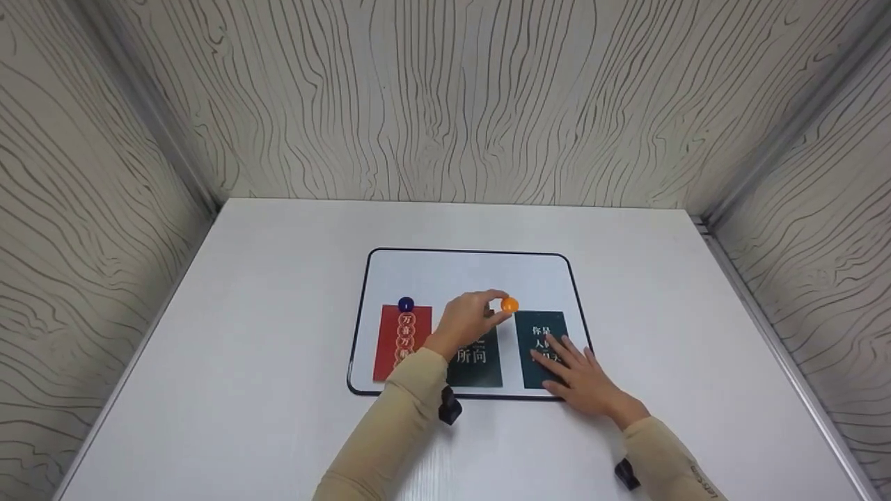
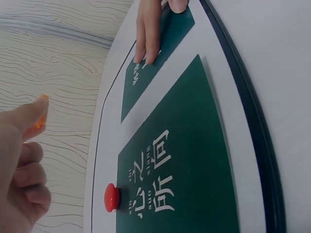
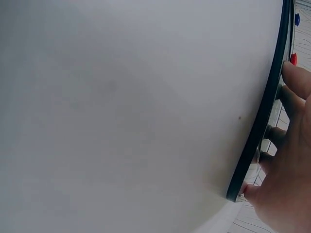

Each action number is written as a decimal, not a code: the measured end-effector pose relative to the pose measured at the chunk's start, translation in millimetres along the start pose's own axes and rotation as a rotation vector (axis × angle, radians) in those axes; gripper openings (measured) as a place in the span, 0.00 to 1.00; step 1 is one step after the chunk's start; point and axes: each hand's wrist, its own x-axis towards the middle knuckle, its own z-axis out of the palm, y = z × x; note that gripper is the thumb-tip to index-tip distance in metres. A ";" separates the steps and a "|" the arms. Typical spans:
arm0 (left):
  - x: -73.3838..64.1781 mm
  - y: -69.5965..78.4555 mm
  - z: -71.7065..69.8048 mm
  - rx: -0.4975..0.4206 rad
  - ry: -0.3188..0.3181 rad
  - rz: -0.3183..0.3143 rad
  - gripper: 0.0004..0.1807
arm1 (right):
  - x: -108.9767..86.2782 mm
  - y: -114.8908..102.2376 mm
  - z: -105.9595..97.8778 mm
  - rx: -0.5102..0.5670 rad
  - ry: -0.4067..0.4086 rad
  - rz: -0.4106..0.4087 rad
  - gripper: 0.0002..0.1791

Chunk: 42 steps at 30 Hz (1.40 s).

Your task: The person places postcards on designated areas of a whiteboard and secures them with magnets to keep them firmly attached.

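Observation:
My left hand [image 1: 463, 321] pinches an orange round magnet [image 1: 510, 305] between thumb and forefinger, with the other fingers curled in the left wrist view. It is held near the top left corner of the right-hand dark green card [image 1: 527, 344]. My right hand [image 1: 588, 381] lies spread over that card's lower right part, fingers fairly straight, across the whiteboard's edge. Partly hidden behind my left hand is the middle green card [image 1: 480, 372]; a red magnet [image 2: 112, 197] sits at its top edge. A red card [image 1: 391, 344] has a dark blue magnet [image 1: 406, 304] at its top.
The black-rimmed whiteboard [image 1: 473, 271] lies on a white table [image 1: 278, 292] under all three cards. Wood-grain patterned panels [image 1: 445, 104] rise behind the table and at both sides. Black devices [image 1: 450, 407] show beneath both wrists.

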 end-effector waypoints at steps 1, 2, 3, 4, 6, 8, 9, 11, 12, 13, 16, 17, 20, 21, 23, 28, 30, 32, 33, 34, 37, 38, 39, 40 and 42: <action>0.5 1.2 1.9 0.007 -0.011 0.000 0.21 | -0.1 0.3 -0.1 -0.001 0.001 -0.002 0.30; 0.8 2.5 3.5 0.014 -0.020 0.001 0.21 | -0.2 0.5 -0.1 -0.004 0.004 -0.005 0.30; 1.1 3.7 5.2 0.020 -0.024 0.005 0.21 | -0.3 0.8 -0.2 -0.006 0.006 -0.008 0.29; 1.6 4.7 7.0 0.027 -0.027 0.009 0.21 | -0.5 1.0 -0.2 -0.010 0.010 -0.011 0.29; 3.0 6.4 10.7 0.030 -0.027 0.019 0.21 | -0.6 2.0 -0.3 -0.018 0.019 -0.016 0.29; 5.0 7.7 14.9 0.030 -0.022 0.026 0.21 | -0.6 3.1 -0.3 -0.025 0.026 -0.020 0.29; 6.3 8.3 17.1 0.028 -0.021 0.025 0.21 | -0.7 3.5 -0.4 -0.026 0.028 -0.020 0.29; 8.6 10.0 20.9 0.014 -0.021 0.006 0.21 | -0.9 4.0 -0.9 -0.025 0.029 -0.018 0.29; 9.6 11.0 22.7 0.006 -0.023 -0.009 0.22 | -1.1 4.0 -1.3 -0.023 0.026 -0.016 0.29; 10.6 12.0 24.7 0.000 -0.024 -0.024 0.22 | -1.3 3.8 -1.8 -0.019 0.024 -0.014 0.29; 12.9 15.5 30.4 -0.015 -0.038 -0.063 0.22 | -2.4 3.1 -2.7 -0.008 0.013 -0.003 0.30; 13.6 16.6 32.3 -0.019 -0.043 -0.072 0.22 | -2.8 2.7 -3.0 -0.007 0.009 0.000 0.30; 15.4 19.5 37.0 -0.023 -0.057 -0.087 0.22 | -3.5 2.5 -3.1 -0.005 0.002 0.006 0.30; 15.9 20.3 38.2 -0.032 -0.060 -0.091 0.22 | -3.7 2.4 -3.2 -0.006 0.003 0.003 0.30; 17.0 21.7 40.2 -0.049 -0.065 -0.105 0.22 | -3.7 2.4 -3.5 -0.005 0.004 0.002 0.30; 20.3 23.3 45.3 -0.083 -0.058 -0.147 0.22 | -3.6 3.8 -2.9 0.008 0.020 -0.004 0.29; 21.8 24.1 48.1 -0.070 -0.051 -0.156 0.21 | -4.0 4.5 -1.9 0.013 0.029 -0.009 0.29; 23.0 24.9 51.1 -0.032 -0.037 -0.143 0.21 | -3.9 5.5 -0.8 0.015 0.038 -0.015 0.29; 23.4 25.4 52.9 -0.010 -0.028 -0.132 0.21 | -3.8 5.6 -0.4 0.014 0.042 -0.017 0.29; 23.8 25.9 54.4 0.013 -0.017 -0.120 0.21 | -3.7 5.7 0.0 0.014 0.042 -0.017 0.29; 24.8 26.9 57.9 0.052 0.013 -0.097 0.20 | -1.9 5.4 0.8 0.011 0.035 -0.015 0.29; 25.1 27.2 58.8 0.053 0.015 -0.099 0.20 | -1.2 4.9 1.1 0.008 0.029 -0.012 0.29; 25.4 27.6 59.5 0.049 0.013 -0.105 0.20 | -0.7 4.4 1.1 0.010 0.021 -0.011 0.30; 25.9 28.0 60.0 0.049 0.009 -0.109 0.20 | -0.2 4.0 1.3 0.010 0.013 -0.009 0.30; 27.3 28.8 61.0 0.049 -0.002 -0.113 0.20 | 0.1 3.4 1.5 0.010 0.004 -0.007 0.30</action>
